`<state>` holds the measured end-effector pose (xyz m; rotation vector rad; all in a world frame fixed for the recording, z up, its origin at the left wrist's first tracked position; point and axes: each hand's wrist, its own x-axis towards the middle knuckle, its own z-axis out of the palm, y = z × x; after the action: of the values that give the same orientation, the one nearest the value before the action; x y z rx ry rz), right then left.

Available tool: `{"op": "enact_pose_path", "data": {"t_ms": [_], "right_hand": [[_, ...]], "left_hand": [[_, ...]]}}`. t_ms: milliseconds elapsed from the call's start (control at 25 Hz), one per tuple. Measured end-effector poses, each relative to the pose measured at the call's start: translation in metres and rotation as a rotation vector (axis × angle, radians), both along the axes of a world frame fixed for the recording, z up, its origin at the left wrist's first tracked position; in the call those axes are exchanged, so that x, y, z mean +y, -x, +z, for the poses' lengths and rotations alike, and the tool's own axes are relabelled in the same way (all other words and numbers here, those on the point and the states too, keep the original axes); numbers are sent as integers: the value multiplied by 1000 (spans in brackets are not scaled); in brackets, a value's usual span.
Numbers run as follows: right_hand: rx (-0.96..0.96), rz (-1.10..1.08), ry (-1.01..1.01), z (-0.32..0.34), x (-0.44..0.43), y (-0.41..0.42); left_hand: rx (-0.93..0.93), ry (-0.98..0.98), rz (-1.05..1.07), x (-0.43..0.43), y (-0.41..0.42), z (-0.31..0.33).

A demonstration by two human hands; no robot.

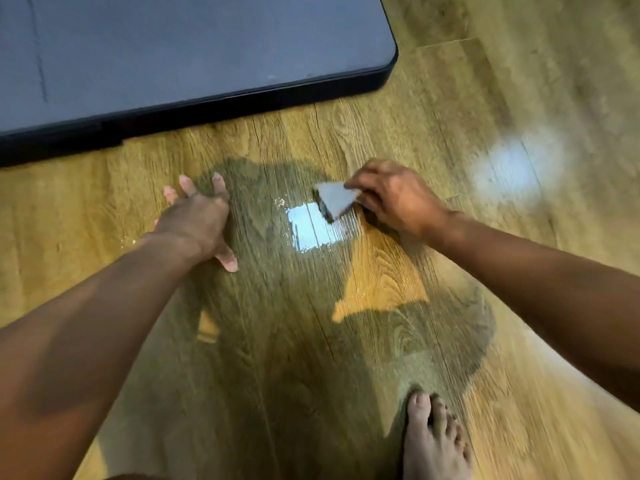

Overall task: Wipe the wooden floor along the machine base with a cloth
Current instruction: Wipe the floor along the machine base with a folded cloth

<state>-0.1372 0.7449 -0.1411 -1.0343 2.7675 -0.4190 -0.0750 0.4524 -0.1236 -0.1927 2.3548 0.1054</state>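
A dark grey machine base [194, 50] with a black rounded edge fills the upper left, lying on the wooden floor [433, 109]. My right hand [394, 199] grips a small grey cloth [334, 199] and holds it against the floor a little in front of the base's right corner. Just left of the cloth, a bright glossy patch [311, 226] shines on the planks. My left hand [201, 220] rests flat on the floor with fingers spread, near the base's front edge.
My bare foot [434, 441] stands at the bottom right. Shadows of my head and arms darken the planks between my hands. A blurred light reflection [509, 164] sits on the floor at right.
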Motion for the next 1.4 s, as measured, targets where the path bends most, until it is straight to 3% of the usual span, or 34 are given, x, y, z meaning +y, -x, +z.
{"op": "enact_pose_path", "data": {"t_ms": [80, 200, 320, 440, 520, 640, 760, 880, 1000, 1120, 1200, 1320, 1400], "right_hand": [[-13, -123, 68, -6, -5, -7], [-66, 88, 68, -2, 15, -50], [-35, 176, 32, 3, 5, -3], [31, -128, 48, -3, -24, 73], [40, -299, 70, -11, -29, 74], [18, -132, 118, -11, -17, 19], [55, 84, 56, -8, -8, 46], [72, -137, 0, -8, -19, 109], [73, -281, 26, -9, -13, 92], [19, -44, 54, -8, 8, 23], [24, 68, 22, -6, 14, 36], [48, -146, -17, -1, 4, 91], [53, -246, -46, 1, 9, 81]], "left_hand": [[3, 6, 1, 1, 0, 1], [-5, 9, 4, 2, 0, -1], [-10, 4, 10, 1, 0, -2], [-11, 11, 20, 0, 0, -2], [-20, -6, 48, 0, 1, 0], [-35, -15, 73, 0, 1, 1], [-40, -31, 77, 1, 1, -3], [-45, -34, 76, -1, 0, -5], [-38, -36, 73, -2, 1, -7], [-41, -8, 52, -2, 2, -9], [-40, -9, 54, 0, 2, -8], [-16, 6, 45, -2, 0, -6], [3, 16, 29, -1, -1, -5]]}}
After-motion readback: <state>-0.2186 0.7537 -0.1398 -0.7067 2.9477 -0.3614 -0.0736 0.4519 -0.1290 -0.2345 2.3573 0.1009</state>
